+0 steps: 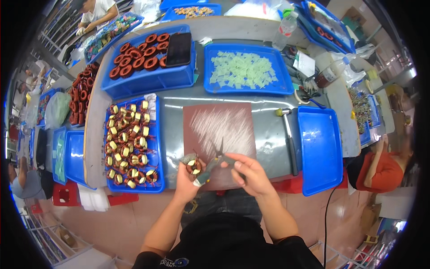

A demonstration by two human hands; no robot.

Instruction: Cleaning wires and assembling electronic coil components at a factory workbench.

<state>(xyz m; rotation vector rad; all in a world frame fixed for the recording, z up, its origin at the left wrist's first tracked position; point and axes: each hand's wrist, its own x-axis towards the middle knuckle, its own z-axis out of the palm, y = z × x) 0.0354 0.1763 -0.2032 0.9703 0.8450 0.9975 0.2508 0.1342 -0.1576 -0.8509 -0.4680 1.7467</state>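
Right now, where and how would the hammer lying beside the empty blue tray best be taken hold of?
Probably take the hammer by its dark handle, from above on the near side: the handle is long, slim and nearest the viewer; the head lies farther away.

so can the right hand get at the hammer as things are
Probably yes: the hammer lies on the table right of the brown mat, nothing visible blocking the right hand, though it is close by the pliers.
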